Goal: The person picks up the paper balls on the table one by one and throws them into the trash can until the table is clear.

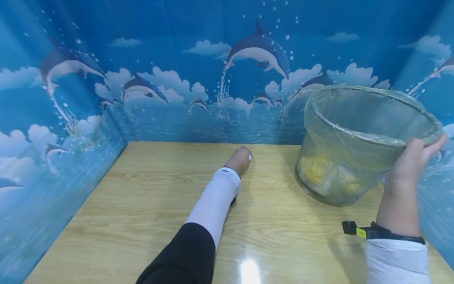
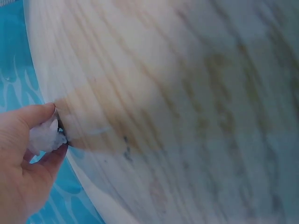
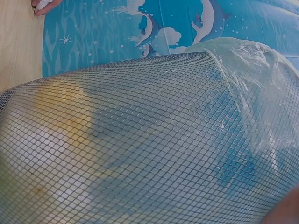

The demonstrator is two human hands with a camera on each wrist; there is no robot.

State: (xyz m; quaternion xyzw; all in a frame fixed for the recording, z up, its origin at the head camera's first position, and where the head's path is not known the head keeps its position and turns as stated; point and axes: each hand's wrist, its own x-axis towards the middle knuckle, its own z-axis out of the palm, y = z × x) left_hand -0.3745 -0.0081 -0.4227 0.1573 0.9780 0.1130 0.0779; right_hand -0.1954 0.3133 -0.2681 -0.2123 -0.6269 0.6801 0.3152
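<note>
Near the back edge of the wooden table, my left hand is low over the surface. In the left wrist view, its thumb and fingers pinch a crumpled white tissue. On the right, my right hand grips the rim of a mesh wastebasket, which leans toward me. A translucent bag lines the basket and folds over its rim. Through the mesh, yellow and white rubbish shows blurred at the bottom. Only a small part of the right hand appears in the right wrist view.
The wooden table meets a blue dolphin-print curtain at its back and sides. The basket stands close to the back right part of the curtain. A bright light reflection lies on the table near the front.
</note>
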